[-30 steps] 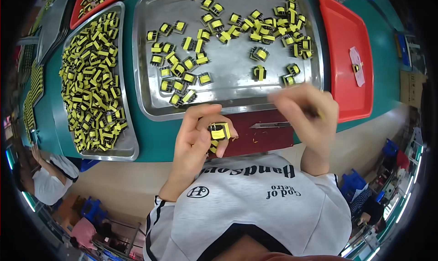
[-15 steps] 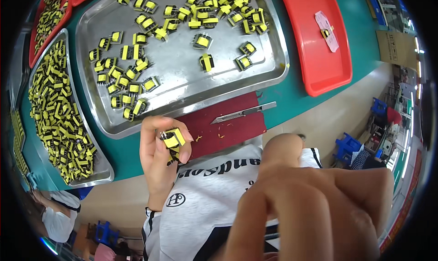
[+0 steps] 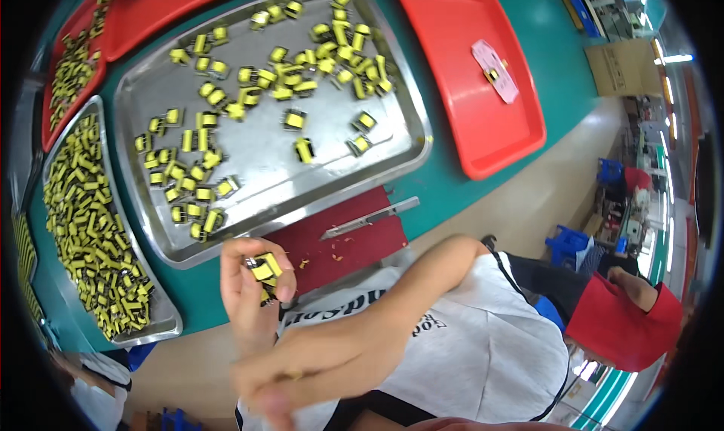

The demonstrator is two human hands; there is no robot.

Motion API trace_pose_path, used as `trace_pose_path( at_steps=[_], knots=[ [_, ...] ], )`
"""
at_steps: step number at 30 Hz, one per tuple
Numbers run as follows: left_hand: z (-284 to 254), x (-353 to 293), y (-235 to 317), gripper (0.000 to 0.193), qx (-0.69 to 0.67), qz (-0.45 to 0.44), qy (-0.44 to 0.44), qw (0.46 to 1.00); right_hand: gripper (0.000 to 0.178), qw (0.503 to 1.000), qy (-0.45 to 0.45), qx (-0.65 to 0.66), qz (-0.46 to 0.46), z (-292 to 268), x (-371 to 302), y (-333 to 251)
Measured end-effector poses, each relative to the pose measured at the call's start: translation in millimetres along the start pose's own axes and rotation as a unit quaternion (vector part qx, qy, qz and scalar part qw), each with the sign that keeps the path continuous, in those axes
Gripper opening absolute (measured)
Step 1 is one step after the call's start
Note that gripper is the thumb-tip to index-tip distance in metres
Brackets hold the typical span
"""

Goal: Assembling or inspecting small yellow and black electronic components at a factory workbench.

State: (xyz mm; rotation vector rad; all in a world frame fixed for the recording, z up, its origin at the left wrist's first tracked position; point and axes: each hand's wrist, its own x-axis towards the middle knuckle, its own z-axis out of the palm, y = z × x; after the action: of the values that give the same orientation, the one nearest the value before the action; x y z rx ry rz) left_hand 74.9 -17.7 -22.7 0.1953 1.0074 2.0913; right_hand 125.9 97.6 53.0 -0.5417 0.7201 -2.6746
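My left hand (image 3: 245, 288) is closed around small yellow-and-black transformers (image 3: 265, 266) with metal pins; one shows between thumb and fingers and part of another lies below it. My right hand (image 3: 302, 374) crosses in front of my shirt, just below the left hand. Its fingers are smeared by motion, and a faint yellowish spot shows on it, too blurred to name. Beyond my left hand, a steel tray (image 3: 362, 176) bears many more such transformers in loose groups. A utility knife (image 3: 369, 218) lies on a dark red mat (image 3: 302, 239) among yellow scraps.
A narrow metal tray (image 3: 167, 322) heaped with transformers stands at left. Red trays (image 3: 170, 16) sit farther back. On the right, another red tray (image 3: 471, 141) holds a pink card (image 3: 494, 73) with one small part on it. A person in red (image 3: 626, 322) is at far right.
My right hand has come down from close to the camera toward my left hand. The left hand keeps its grip on the transformers. The view has shifted, and a person in red now shows at right.
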Motion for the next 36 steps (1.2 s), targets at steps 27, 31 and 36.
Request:
trace_pose_path(
  at_steps=[27, 31, 36],
  knots=[
    [2.6, 3.4, 0.8, 0.031, 0.027, 0.013, -0.032, 0.999, 0.024, 0.965, 0.065, 0.034, -0.252, 26.2, -28.7, 12.4],
    [5.6, 4.8, 0.7, 0.032, 0.033, 0.017, -0.042, 0.998, 0.023, 0.961, 0.073, 0.019, -0.267, 12.6, -19.4, 7.1],
    [4.7, 3.4, -1.9, 0.033, 0.032, 0.022, -0.039, 0.998, 0.022, 0.957, 0.075, 0.008, -0.280, 5.9, -24.3, 3.7]
  ],
)
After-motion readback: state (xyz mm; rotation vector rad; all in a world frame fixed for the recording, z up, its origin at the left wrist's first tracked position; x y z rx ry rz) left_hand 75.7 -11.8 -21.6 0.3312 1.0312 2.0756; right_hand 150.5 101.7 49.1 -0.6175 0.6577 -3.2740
